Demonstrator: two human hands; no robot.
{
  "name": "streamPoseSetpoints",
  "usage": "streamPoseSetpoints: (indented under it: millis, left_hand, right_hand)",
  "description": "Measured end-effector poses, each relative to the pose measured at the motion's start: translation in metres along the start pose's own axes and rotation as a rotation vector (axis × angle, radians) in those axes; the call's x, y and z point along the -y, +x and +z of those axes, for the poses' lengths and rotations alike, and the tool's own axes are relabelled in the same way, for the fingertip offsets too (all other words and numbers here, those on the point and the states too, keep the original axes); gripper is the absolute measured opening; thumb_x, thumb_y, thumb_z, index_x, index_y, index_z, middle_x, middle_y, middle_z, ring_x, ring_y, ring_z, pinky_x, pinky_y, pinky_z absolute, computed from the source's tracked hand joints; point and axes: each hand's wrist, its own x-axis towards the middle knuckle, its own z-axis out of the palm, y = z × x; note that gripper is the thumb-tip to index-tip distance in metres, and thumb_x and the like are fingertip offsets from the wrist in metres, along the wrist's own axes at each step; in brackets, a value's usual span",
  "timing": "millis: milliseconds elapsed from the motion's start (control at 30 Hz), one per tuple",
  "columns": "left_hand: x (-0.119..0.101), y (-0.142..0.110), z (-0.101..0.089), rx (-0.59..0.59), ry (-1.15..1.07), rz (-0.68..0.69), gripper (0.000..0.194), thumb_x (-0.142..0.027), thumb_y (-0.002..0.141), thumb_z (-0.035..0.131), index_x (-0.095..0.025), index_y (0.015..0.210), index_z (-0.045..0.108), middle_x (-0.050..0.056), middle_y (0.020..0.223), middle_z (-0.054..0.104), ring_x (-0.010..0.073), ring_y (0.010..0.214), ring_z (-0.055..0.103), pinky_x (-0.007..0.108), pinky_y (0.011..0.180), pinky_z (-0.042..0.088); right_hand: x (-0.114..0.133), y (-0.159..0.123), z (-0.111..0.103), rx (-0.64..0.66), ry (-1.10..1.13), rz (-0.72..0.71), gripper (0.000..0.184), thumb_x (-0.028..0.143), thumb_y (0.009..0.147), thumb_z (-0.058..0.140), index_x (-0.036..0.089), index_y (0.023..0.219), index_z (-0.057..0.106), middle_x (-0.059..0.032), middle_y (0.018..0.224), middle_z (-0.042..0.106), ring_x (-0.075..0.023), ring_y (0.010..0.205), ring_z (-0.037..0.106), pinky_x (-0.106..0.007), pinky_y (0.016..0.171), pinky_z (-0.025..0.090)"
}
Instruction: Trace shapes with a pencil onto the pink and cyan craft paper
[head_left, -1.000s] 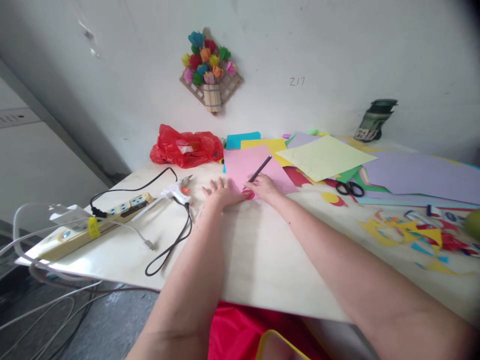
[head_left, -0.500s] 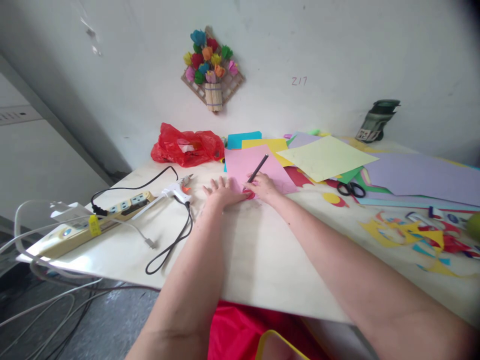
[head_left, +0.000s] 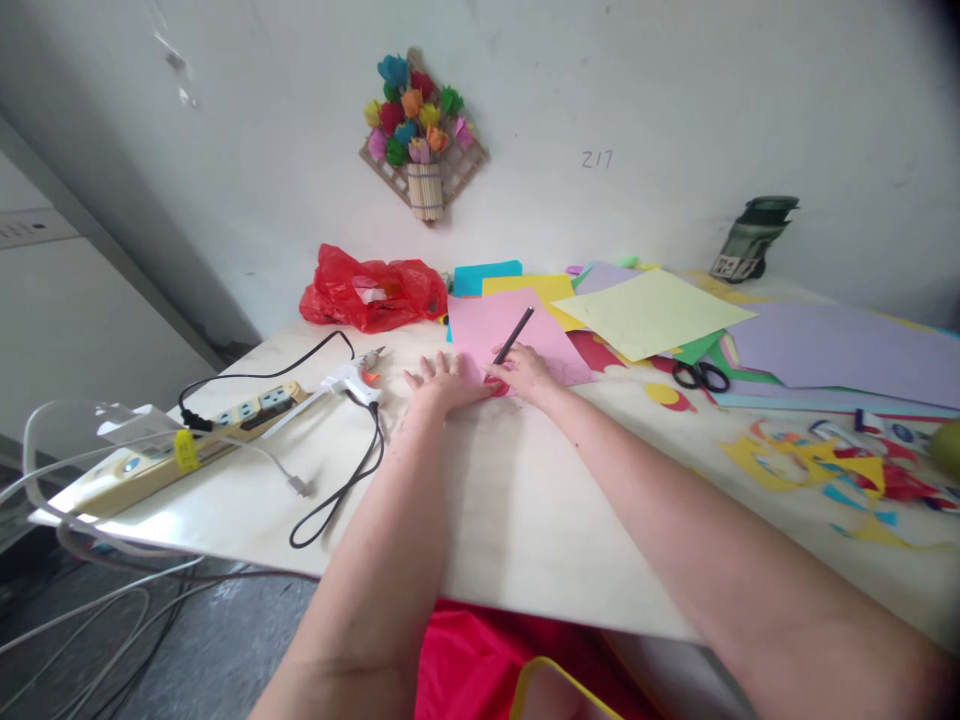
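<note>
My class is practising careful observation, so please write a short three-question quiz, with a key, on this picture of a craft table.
1. What does the right hand hold? A) a white plastic glue gun; B) a slim, dark, pencil-like stick; C) a tilted green bottle.
2. True or false: the left hand lies on the crumpled red plastic bag.
3. Fill in: the scissors with black looped handles lie to the ____ of the flat, straight-edged pink paper sheet, as the camera sees it.

Key: 1. B. 2. False; its thumb reaches over the pink paper sheet. 3. Right.
</note>
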Motion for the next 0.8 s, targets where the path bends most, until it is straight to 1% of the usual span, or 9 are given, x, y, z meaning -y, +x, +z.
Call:
streamPoseSetpoints:
  millis: [367,600,800]
  left_hand:
    - [-0.0002,0.0009,0.0002,0.006,0.008,-0.004,0.095,-0.074,0.062,0.037,-0.028,0.139,0.005,0.005,0.145,-0.005,0.0379,0.127,-0.012,0.065,0.094,-0.005]
    - [0.0001,0.0016,0.0015,-0.006,0.000,-0.002,0.094,-0.074,0.062,0.036,-0.028,0.139,0.006,0.005,0.145,-0.005,0.0377,0.127,-0.012,0.065,0.093,-0.004]
    - [0.0019,0.0055,0.0044,-0.017,0.006,-0.004,0.095,-0.075,0.061,0.037,-0.029,0.139,0.008,0.004,0.145,-0.004,0.0389,0.126,-0.012,0.065,0.094,-0.003]
  right_hand:
    - [-0.0061,0.0019,0.0039,-0.029,0.075,-0.006,0.019,0.038,0.069,0.061,0.019,0.073,0.064,-0.0049,0.098,0.062,-0.0155,0.092,0.057,-0.026,0.079,0.047]
    - [-0.0066,0.0020,0.0038,-0.033,0.087,0.017,0.017,0.034,0.070,0.060,0.019,0.076,0.065,-0.0049,0.097,0.062,-0.0148,0.090,0.058,-0.026,0.078,0.047]
    - [-0.0060,0.0025,0.0021,-0.057,0.086,0.009,0.017,0.033,0.068,0.061,0.018,0.074,0.065,-0.0059,0.091,0.063,-0.0155,0.088,0.058,-0.026,0.078,0.046]
